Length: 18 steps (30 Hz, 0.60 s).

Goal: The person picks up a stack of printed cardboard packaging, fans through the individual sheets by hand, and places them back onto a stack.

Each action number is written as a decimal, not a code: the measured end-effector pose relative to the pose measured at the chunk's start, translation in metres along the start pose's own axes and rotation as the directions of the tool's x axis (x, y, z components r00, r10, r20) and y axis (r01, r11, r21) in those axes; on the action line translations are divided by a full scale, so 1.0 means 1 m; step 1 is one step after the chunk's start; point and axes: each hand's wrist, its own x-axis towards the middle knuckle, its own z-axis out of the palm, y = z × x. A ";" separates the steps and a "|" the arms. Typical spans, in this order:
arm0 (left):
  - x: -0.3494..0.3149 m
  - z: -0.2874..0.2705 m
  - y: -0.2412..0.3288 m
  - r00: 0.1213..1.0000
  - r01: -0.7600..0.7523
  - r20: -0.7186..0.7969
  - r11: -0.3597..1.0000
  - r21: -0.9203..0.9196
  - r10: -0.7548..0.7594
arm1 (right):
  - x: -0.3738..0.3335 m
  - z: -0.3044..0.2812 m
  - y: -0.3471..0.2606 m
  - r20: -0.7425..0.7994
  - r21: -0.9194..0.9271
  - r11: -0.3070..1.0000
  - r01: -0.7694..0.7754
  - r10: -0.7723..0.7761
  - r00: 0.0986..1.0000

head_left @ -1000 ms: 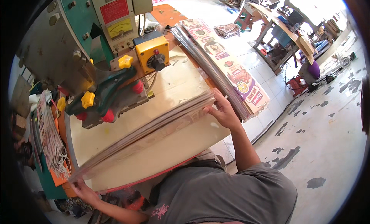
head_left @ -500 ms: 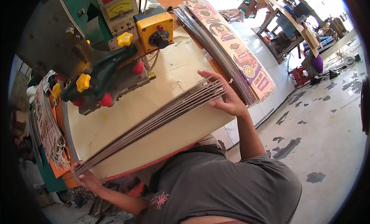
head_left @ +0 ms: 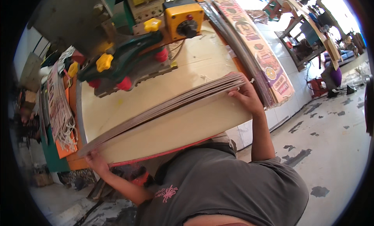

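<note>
The left hand [head_left: 98, 163] and right hand [head_left: 249, 96] grip opposite ends of a bowed stack of sheets [head_left: 175, 104] (perhaps plastic; blur obscures this) over the cream counter [head_left: 167, 138].

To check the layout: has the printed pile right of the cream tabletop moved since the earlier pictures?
No: against the cream tabletop, the printed pile lies along the same right side; the whole view shifted.

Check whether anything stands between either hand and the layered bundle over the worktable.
Nothing visible does: the left hand holds the layered bundle at its left end, the right hand at its right. The green bracket sits beyond it, not between.
</note>
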 end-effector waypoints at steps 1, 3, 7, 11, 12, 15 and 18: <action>-0.001 0.006 0.009 0.997 -0.053 0.062 0.997 -0.050 0.056 | -0.002 0.004 -0.003 -0.068 0.006 1.000 -0.028 0.028 0.997; -0.004 0.029 0.041 0.986 -0.099 0.123 0.992 -0.083 0.109 | 0.000 0.006 -0.006 -0.105 -0.162 0.985 0.054 -0.072 0.992; -0.002 0.043 0.088 0.983 0.168 0.080 0.986 0.004 -0.168 | 0.004 0.020 -0.038 -0.107 -0.133 0.988 -0.079 0.065 0.992; 0.001 0.047 0.108 0.920 0.266 0.228 0.934 0.237 -0.320 | -0.002 0.023 -0.046 -0.111 -0.108 0.945 -0.308 0.297 0.948; 0.002 0.048 0.108 0.904 0.246 0.273 0.924 0.292 -0.328 | -0.004 0.023 -0.045 -0.116 -0.124 0.923 -0.365 0.352 0.929; 0.001 0.053 0.109 0.910 0.242 0.255 0.919 0.312 -0.326 | -0.009 0.024 -0.038 -0.125 -0.225 0.879 -0.419 0.401 0.908; 0.002 0.056 0.113 0.901 0.241 0.270 0.907 0.344 -0.341 | -0.012 0.026 -0.036 -0.146 -0.250 0.867 -0.432 0.407 0.902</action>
